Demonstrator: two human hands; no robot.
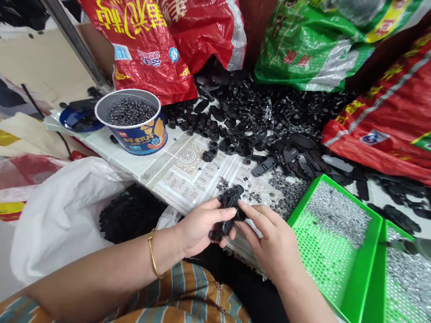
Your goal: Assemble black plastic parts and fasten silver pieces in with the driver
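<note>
My left hand [203, 225] is closed around a black plastic toy car chassis [230, 200], its small wheels showing at the lower end. From the other side my right hand [271, 237] meets it, thumb and fingertips pressed against the same part. Whether the right fingers also pinch a smaller piece is hidden. Both hands are just over the table's front edge. Beyond them, loose black plastic parts [265, 165] lie heaped across the table [167, 179], with tiny black bits scattered closer in.
A round tub [140, 141] of small black pieces stands at left. Green perforated trays [370, 270] with small silvery metal pieces are at right. Red sacks [199, 21] and a green sack [307, 53] line the back. An open white sack [54, 227] holding black parts hangs below left.
</note>
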